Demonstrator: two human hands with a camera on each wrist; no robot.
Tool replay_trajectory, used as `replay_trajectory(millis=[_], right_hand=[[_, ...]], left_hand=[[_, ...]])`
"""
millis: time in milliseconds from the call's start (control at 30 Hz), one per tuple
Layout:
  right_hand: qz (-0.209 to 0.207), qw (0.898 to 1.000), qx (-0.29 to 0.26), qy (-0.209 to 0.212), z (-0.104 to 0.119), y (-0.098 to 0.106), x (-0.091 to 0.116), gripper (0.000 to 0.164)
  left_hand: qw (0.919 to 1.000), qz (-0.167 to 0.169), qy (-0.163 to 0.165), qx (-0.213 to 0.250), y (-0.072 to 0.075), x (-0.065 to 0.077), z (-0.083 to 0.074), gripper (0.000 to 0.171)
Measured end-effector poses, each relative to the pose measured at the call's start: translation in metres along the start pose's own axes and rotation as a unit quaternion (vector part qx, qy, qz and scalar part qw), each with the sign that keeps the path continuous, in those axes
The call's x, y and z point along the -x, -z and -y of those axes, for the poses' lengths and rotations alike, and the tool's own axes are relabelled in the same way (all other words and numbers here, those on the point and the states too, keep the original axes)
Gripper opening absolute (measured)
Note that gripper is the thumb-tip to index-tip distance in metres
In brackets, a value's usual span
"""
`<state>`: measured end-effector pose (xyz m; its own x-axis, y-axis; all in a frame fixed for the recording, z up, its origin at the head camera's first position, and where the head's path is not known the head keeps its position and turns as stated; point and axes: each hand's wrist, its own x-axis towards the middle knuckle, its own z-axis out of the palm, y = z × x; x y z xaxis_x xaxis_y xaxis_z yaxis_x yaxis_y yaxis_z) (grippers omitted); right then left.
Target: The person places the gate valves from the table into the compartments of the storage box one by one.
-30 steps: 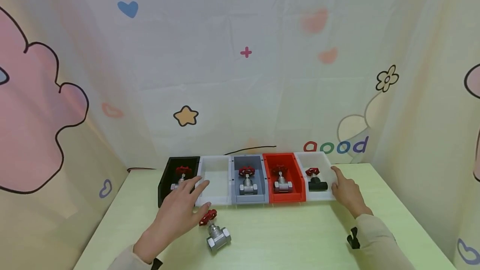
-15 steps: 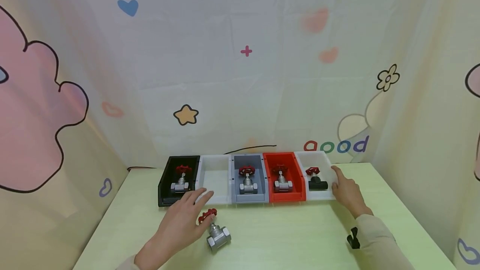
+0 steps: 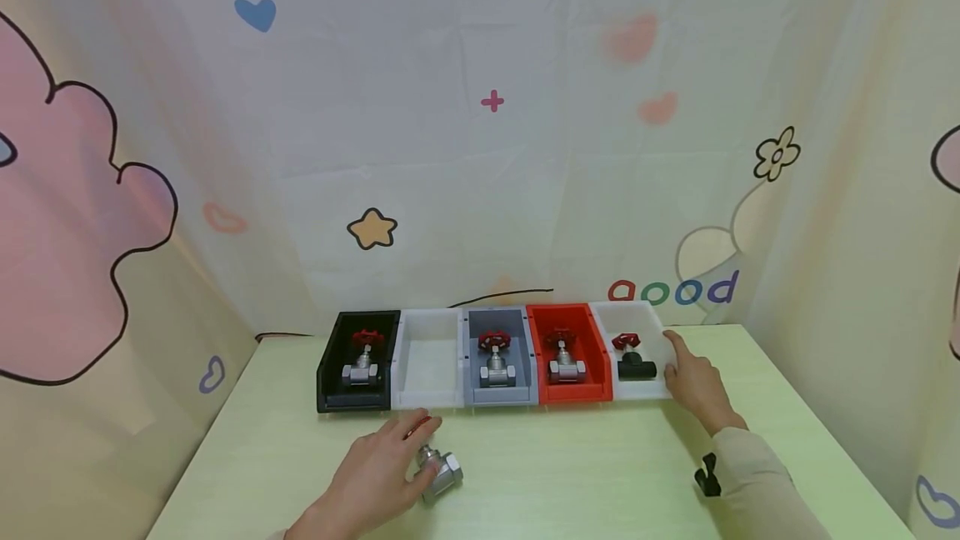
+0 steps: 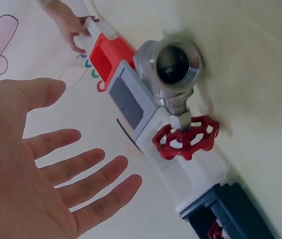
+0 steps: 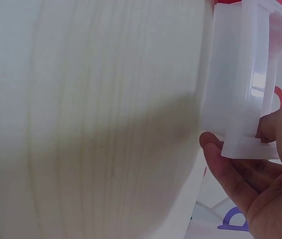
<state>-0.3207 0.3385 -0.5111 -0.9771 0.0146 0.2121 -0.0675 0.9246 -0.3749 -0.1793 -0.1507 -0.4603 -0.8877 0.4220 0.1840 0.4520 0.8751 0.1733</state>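
A silver gate valve (image 3: 447,477) with a red handwheel (image 4: 188,137) lies loose on the table in front of the bins. Over it my left hand (image 3: 367,473) is held with fingers spread and extended; the left wrist view shows a gap between hand and valve. My right hand (image 3: 699,387) grips the side wall of the right-hand white bin (image 5: 230,74), thumb over the rim and fingers outside. Inside that bin is a black valve (image 3: 636,367) with a red handwheel.
Left to right, the joined row has a black bin (image 3: 352,401), a white bin (image 3: 427,398), a grey bin (image 3: 501,396), a red bin (image 3: 573,392) and the gripped white one. Silver valves sit in the black, grey and red bins. Behind hangs a printed curtain (image 3: 420,132).
My left hand has moved back from the black bin towards me, down over the loose valve, now partly covering its handwheel. The right hand keeps its grip on the white bin.
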Motion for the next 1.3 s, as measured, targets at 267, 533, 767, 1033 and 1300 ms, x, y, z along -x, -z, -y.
replay_trajectory(millis=[267,533,767,1033,1300], right_hand=[[0.003,1.000,-0.001,-0.006,0.000,0.001,0.001,0.057],[0.007,1.000,-0.002,-0.011,0.002,0.004,0.001,0.057],[0.009,1.000,-0.002,-0.008,0.001,0.003,0.000,0.057],[0.004,1.000,-0.003,-0.011,0.001,0.000,-0.001,0.057],[-0.003,1.000,-0.002,-0.005,0.000,0.000,0.000,0.058]], left_hand=[[0.9979,0.058,0.012,0.024,-0.015,-0.001,-0.002,0.053],[0.9943,0.095,0.026,0.042,-0.021,-0.004,0.000,0.055],[0.9922,0.111,0.030,0.048,-0.033,-0.005,0.003,0.055],[0.9881,0.136,0.046,0.057,-0.042,-0.010,0.005,0.054],[0.9914,0.123,0.029,0.034,-0.051,-0.012,0.008,0.054]])
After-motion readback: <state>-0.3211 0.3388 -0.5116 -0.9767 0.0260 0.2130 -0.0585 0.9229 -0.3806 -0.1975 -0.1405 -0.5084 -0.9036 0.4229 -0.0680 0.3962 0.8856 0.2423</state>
